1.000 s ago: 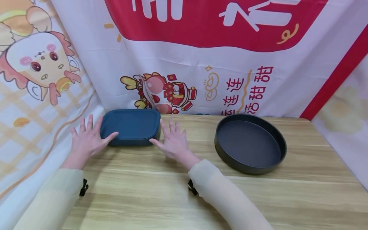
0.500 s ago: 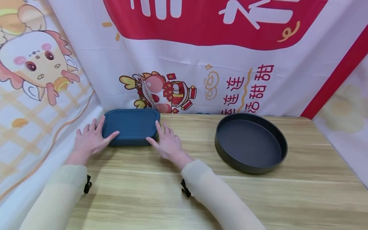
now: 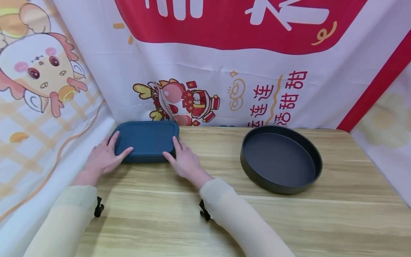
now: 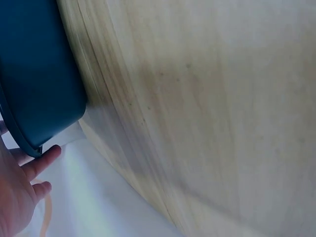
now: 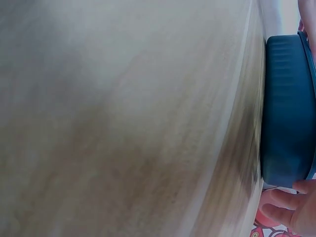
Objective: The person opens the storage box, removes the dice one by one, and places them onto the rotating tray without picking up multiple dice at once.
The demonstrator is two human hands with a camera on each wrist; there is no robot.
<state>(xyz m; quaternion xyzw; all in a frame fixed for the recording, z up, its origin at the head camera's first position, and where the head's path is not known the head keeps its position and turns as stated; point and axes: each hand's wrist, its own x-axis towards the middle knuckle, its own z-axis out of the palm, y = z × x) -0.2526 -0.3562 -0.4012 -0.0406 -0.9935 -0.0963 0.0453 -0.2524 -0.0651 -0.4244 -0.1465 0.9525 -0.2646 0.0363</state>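
A dark blue rectangular lunch box [image 3: 144, 139] with a flat lid sits on the table against the back cloth. My left hand [image 3: 103, 157] holds its left end, thumb over the front edge of the lid and fingers round the side. On the opposite end, my right hand [image 3: 187, 160] has its thumb at the front corner and its index finger along the lid's right edge. In the left wrist view, fingertips [image 4: 44, 160] show right under the lid's rim. The right wrist view shows the box's ribbed side wall [image 5: 286, 113], with fingers around its near end.
A round, dark grey baking pan [image 3: 279, 157] stands to the right on the wood-grain table [image 3: 154, 214]. Printed cloths rise behind [image 3: 199, 60] and along the left side [image 3: 38, 125]. Another cloth borders the right edge.
Both hands have come down and closed in on the ends of the lunch box, the right hand moving slightly left. Spread fingers now bend round its sides. The pan stays put.
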